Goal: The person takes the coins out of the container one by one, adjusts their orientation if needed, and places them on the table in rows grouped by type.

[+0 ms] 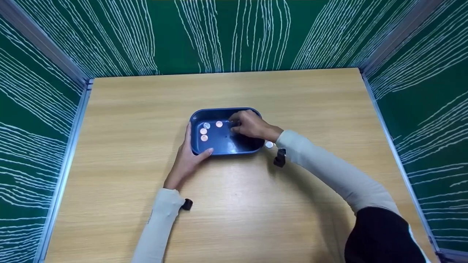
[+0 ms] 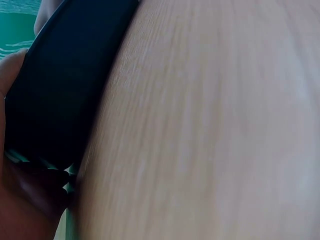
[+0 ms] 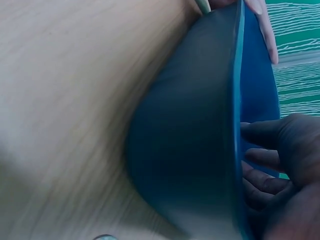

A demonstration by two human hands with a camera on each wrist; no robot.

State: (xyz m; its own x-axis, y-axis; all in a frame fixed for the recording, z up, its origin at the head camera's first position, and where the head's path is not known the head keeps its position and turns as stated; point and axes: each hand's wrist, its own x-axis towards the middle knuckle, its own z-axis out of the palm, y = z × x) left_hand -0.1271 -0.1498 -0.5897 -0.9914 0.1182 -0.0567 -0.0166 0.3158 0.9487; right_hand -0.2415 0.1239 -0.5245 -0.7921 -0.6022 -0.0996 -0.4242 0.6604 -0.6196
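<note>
My left hand (image 1: 187,157) grips the left end of a dark blue rectangular tray (image 1: 234,150), its thumb over the near rim and fingers along the outer wall. Inside the tray, toward its left side, lie three copper-coloured coins (image 1: 203,131) and a silver coin (image 1: 207,125). My right hand (image 1: 252,125) reaches over the right end into the tray, thumb and forefinger apart. In the right wrist view its fingertips dip behind the rim, partly hidden. Another silver coin (image 1: 269,144) lies on the table just outside the tray's right end, below the right wrist.
The light wooden table (image 1: 234,204) extends around the tray on all sides. Green panels (image 1: 223,36) with white wavy lines stand along its back and both sides, framed by metal posts. A small black camera (image 1: 280,157) hangs at the right wrist.
</note>
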